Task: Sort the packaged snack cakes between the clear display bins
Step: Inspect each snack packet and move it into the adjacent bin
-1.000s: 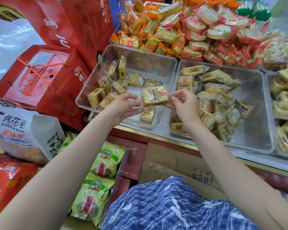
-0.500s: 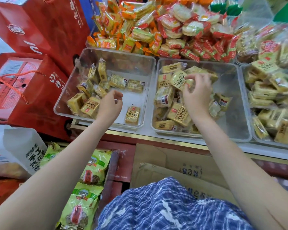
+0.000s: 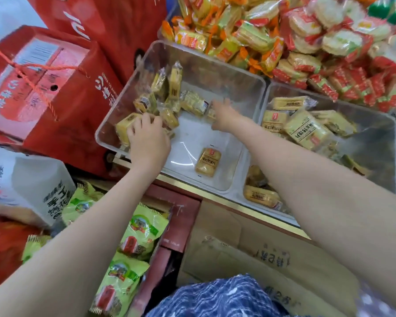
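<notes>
Clear left bin point(image 3: 114, 124) contains both hands. Left hand point(image 3: 148, 138), fingers curled, grips yellow snack cakes point(image 3: 126, 128) at the bin's left wall. Right hand point(image 3: 223, 115) is blurred; grip cannot be determined.

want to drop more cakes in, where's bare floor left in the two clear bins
Left bin: bare floor in the middle and near right, around the lone cake; its far-left corner is crowded, both hands there. Right bin: bare only at its right side; left half is piled.
</notes>
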Available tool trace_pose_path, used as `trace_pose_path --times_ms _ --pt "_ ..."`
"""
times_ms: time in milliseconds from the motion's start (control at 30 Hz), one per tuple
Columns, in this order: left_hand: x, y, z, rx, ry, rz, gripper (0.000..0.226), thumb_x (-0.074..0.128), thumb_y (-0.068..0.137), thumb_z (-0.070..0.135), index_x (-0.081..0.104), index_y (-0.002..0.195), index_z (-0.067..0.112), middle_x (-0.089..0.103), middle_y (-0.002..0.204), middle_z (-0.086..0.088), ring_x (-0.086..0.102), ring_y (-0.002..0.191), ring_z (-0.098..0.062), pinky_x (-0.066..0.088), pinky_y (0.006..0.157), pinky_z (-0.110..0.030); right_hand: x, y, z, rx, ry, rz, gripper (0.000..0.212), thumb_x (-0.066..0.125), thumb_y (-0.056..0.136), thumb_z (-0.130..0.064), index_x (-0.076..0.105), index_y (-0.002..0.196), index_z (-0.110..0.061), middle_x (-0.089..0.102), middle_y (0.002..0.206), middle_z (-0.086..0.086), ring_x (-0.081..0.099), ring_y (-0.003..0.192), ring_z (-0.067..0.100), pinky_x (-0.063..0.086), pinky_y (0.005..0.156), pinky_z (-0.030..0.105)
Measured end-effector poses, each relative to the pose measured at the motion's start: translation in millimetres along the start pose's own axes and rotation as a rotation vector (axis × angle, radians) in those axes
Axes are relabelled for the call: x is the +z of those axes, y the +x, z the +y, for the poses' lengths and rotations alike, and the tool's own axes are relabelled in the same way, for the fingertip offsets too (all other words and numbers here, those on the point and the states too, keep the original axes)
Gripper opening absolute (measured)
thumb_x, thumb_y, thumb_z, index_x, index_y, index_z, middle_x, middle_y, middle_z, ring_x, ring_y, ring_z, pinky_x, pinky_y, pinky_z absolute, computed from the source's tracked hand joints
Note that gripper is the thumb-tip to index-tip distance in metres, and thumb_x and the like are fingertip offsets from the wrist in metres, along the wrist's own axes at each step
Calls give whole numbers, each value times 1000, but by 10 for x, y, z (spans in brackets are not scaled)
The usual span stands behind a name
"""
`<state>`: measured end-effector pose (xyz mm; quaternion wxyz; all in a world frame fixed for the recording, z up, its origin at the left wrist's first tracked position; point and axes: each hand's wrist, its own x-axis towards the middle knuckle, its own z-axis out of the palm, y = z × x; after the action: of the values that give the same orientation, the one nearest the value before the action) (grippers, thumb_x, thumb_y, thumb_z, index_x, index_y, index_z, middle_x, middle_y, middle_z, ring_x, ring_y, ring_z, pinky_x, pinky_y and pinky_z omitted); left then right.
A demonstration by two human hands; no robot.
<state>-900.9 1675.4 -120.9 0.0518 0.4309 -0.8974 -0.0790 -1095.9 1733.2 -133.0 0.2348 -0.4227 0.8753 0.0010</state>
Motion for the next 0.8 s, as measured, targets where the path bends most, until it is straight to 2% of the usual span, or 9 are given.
trace_pose_path --times_ms 67,133,267,333,400,500,633,700,800 --pt "33 14 0 -12 23 3 26 45 91 13 54 115 7 48 123 -14 38 121 -32 25 102 -42 83 205 57 108 -39 -16 69 67 85 -14 29 142 -7 31 146 20 33 133 39 35 104 44" --pt "65 4 2 -17 32 12 25 46 90 13 55 113 9 49 122 -11 38 122 -30 26 101 -41 167 300 113 117 -53 -84 82 69 85 -15 17 147 -4 22 151 20 26 138 38 30 109 46" --pt "95 1 -6 -13 18 39 24 47 87 12 55 110 10 50 118 -10 40 118 -30 27 99 -40 172 271 112 -19 -200 -169 58 66 82 -14 40 133 -5 34 137 17 43 122 36 45 89 38" --pt "100 6 -14 -1 21 40 24 47 87 12 55 110 10 49 119 -10 41 117 -30 27 99 -40 91 202 51 -76 -134 -161 63 72 78 -20 41 130 -6 36 130 16 47 114 36 46 83 35" --pt "98 14 -21 5 18 34 25 48 87 13 55 111 9 49 120 -11 42 117 -30 28 99 -40 66 41 1 -116 -25 -193 75 75 77 -26 34 136 -5 34 130 14 47 113 33 44 84 32" --pt "89 7 -10 15 10 38 26 48 88 14 55 112 9 49 121 -11 41 117 -30 27 100 -41 274 -258 -61 -126 -72 -333 78 74 79 -33 29 136 -4 34 133 15 49 113 34 45 85 34" --pt "76 -8 -11 6 -14 49 27 48 88 14 56 113 9 49 124 -12 40 119 -31 25 102 -41 390 -383 -182 -112 -18 -534 86 76 78 -35 25 144 -13 46 137 12 53 113 29 48 88 37" --pt "66 -14 -12 -1 -20 46 27 48 88 13 56 113 8 48 125 -12 39 120 -31 25 102 -41 343 -449 -217 -109 19 -555 85 76 80 -33 26 146 -16 44 141 8 54 111 26 49 83 36" --pt "40 -15 -7 -3 -62 59 25 48 88 12 57 110 7 48 123 -13 39 118 -31 26 100 -40 314 -561 -247 -119 6 -520 79 78 78 -30 35 143 -13 43 141 6 57 109 26 51 87 36"
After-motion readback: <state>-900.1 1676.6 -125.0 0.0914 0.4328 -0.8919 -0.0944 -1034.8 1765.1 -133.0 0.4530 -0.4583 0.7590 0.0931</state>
